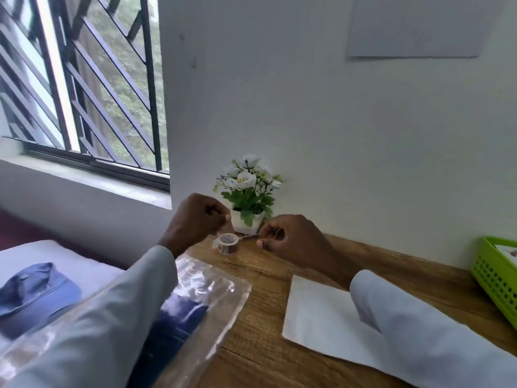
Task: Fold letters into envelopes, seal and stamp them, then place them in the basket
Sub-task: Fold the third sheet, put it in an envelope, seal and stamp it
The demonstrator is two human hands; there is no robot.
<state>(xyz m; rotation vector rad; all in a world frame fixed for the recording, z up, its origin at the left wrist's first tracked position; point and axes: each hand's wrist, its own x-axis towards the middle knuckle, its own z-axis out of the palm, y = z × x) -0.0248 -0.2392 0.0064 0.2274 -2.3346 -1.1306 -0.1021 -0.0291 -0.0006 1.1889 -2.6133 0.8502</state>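
Wooden table, set against a white wall. Item one: small roll of patterned tape, lying on the table near its far edge, just in front of a white pot of artificial white flowers. My left hand is raised above and to the left of the roll, fingers curled in, thumb and forefinger pressed together; whether they hold anything I cannot tell. My right hand sits to the right of the roll, fingers curled, pinching the free end of the tape strip, which runs from the roll to my fingertips. Item two: white envelope, flat on the table beneath my right sleeve, partly covered by it. Item three: clear plastic sleeve with dark blue contents, on the table's left side under my left forearm. Item four: green perforated basket, at the right edge, holding a white piece with a printed mark. Beside the table, left: a bed with a blue cap on white bedding. Barred window above.
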